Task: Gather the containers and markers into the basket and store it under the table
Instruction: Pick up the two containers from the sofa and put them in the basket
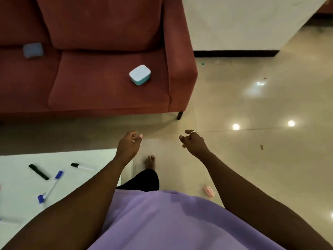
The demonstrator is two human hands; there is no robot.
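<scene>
A light blue lidded container (140,75) sits on the right seat cushion of the red sofa (108,91). A darker blue container (33,50) rests further left at the back of the seat. On the white table (21,188) at lower left lie a black marker (38,171), a black-capped white marker (82,167) and a blue-capped marker (52,186). My left hand (128,144) and my right hand (193,142) hover over the floor in front of the sofa, both empty with fingers loosely curled. No basket is in view.
A small pink object (209,191) lies on the glossy tiled floor (252,159) by my right side. My bare foot (150,161) stands beside the table's corner. A white wall with a dark skirting (234,53) rises right of the sofa's armrest.
</scene>
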